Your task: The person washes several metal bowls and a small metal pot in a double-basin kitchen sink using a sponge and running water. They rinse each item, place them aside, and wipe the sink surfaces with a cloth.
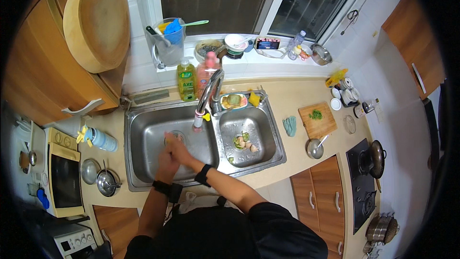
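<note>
My left hand (167, 162) and my right hand (179, 151) press together above the large left basin (143, 158) of a stainless steel sink. Motion blurs the fingers, so I cannot tell whether anything is between them. Below the fingertips lies the basin's drain (178, 136). The chrome faucet (206, 95) arches over this basin to the right of my hands, its nozzle carrying a yellow lever (206, 117). In the smaller right basin (264, 151), eggshells (247, 144) and green vegetable scraps (245, 135) lie around the drain.
Dish soap (187, 81) and a pink bottle (205, 75) stand behind the faucet. A cutting board (316, 124) with chopped greens (316, 114), a teal cloth (289, 126) and a metal bowl (314, 150) are right. A blue bottle (104, 139) and metal bowls (90, 171) stand left.
</note>
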Motion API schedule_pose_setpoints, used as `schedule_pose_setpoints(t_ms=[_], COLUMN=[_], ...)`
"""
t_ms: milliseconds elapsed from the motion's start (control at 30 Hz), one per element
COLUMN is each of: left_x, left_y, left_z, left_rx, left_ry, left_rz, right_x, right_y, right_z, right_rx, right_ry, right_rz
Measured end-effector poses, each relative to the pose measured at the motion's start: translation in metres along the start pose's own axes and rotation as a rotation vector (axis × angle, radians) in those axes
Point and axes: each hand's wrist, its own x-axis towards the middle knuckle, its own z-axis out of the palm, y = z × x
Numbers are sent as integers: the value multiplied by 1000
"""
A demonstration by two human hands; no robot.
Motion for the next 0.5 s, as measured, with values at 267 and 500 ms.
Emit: schedule_pose_setpoints(t_ms=[267, 500], left_x=[-33, -25], left_y=[8, 6], left_z=[60, 45], left_rx=[744, 113], left_ry=[152, 268], left_rz=[179, -27], right_x=[-9, -2], right_y=[-15, -16], right_z=[-2, -13], right_rx=[-42, 116], right_ry=[57, 86], right_rz=[-180, -27])
